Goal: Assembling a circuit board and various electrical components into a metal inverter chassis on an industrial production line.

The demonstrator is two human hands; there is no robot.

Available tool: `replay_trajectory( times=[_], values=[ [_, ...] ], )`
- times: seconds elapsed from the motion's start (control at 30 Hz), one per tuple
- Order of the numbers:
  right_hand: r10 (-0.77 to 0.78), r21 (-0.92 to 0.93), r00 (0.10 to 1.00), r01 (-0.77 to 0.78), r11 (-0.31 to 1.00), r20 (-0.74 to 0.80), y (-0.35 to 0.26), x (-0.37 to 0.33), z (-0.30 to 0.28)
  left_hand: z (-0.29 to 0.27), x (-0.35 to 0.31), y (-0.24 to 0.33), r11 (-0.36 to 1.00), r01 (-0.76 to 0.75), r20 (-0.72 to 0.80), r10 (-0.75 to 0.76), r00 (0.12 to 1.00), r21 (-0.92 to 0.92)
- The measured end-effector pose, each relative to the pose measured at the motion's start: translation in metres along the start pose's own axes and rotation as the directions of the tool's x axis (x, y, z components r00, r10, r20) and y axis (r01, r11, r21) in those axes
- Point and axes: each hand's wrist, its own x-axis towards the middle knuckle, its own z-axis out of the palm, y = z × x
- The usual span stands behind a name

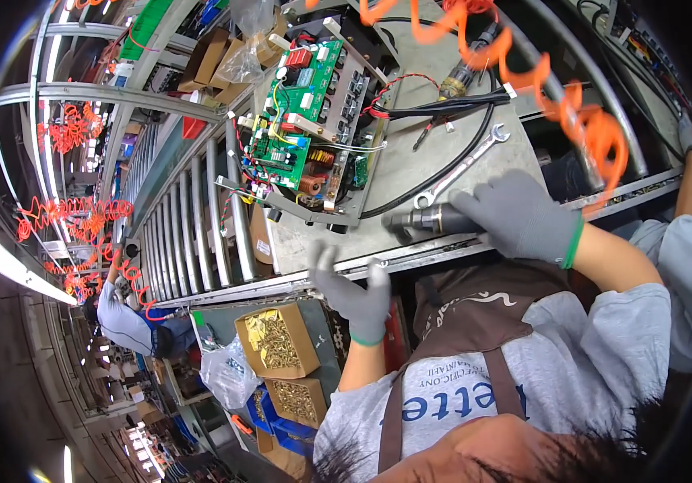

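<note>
My right hand (519, 217), in a grey glove with a green cuff, is wrapped round a dark cylindrical tool (434, 220) with a metal ring. The tool lies level above the near edge of the worktop (313, 249). My left hand (354, 294), gloved alike and slightly blurred, is raised off that edge with finger and thumb apart and nothing between them. Just beyond the tool lies a combination wrench (462, 167). An electronic unit with a green circuit board (301, 121), coloured wires and a metal frame sits on the worktop, left of the wrench.
Black cables (442, 105) and a power screwdriver (460, 79) lie farther back. An orange coiled hose (539, 76) hangs at upper right. Left runs a roller conveyor (193, 217). Below stand cardboard boxes of screws (281, 342) and blue bins (289, 431). Co-workers (132, 318) stand on both sides.
</note>
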Motion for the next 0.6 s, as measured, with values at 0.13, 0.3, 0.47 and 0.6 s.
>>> replay_trajectory(
  times=[0.13,0.3,0.47,0.6],
  values=[
    [-0.465,-0.199,0.861,0.429,0.881,-0.204,-0.020,0.025,-0.021,-0.003,0.018,0.070,0.993,-0.108,0.639,0.055,0.767,0.044],
    [-0.506,-0.238,0.517,0.498,0.834,-0.690,-0.015,0.029,-0.011,-0.009,-0.030,0.058,0.559,0.566,0.409,-0.391,0.825,-0.606],
    [-0.041,0.091,0.920,0.083,0.992,-0.390,0.075,0.029,0.012,-0.041,-0.058,0.022,0.541,0.604,0.089,-0.697,0.711,-0.585],
    [-0.097,-0.149,0.989,0.080,0.986,-0.113,0.107,0.032,0.044,-0.040,-0.077,-0.017,0.544,0.626,-0.032,-0.768,0.640,-0.559]
  ],
)
